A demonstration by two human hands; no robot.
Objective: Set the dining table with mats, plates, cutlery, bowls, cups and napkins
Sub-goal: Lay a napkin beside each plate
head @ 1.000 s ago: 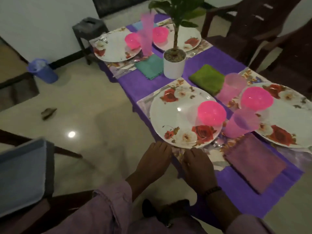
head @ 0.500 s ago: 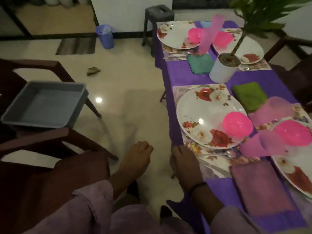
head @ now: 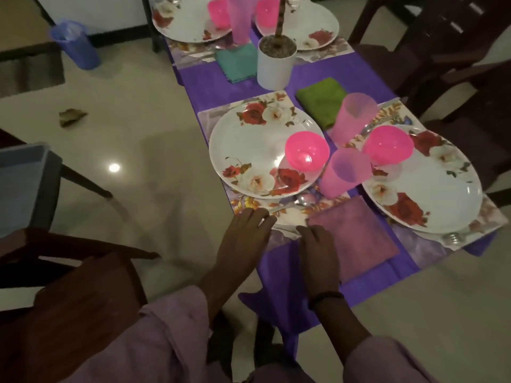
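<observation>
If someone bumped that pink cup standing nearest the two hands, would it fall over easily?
Probably. The pink cup looks like thin translucent plastic and seems empty, so likely light. It is tall with a narrower base, so a nudge might tip it toward the plate, and it may then roll.

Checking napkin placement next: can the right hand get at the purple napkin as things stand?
Probably yes. The right hand rests at the table edge right beside the purple napkin, fingertips at its near-left corner. Nothing lies on the napkin; the pink cup stands beyond its far edge.

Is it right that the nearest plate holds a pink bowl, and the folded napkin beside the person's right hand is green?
Not quite. The nearest plate does hold a pink bowl, but the head view shows the napkin beside the right hand is purple.
</observation>
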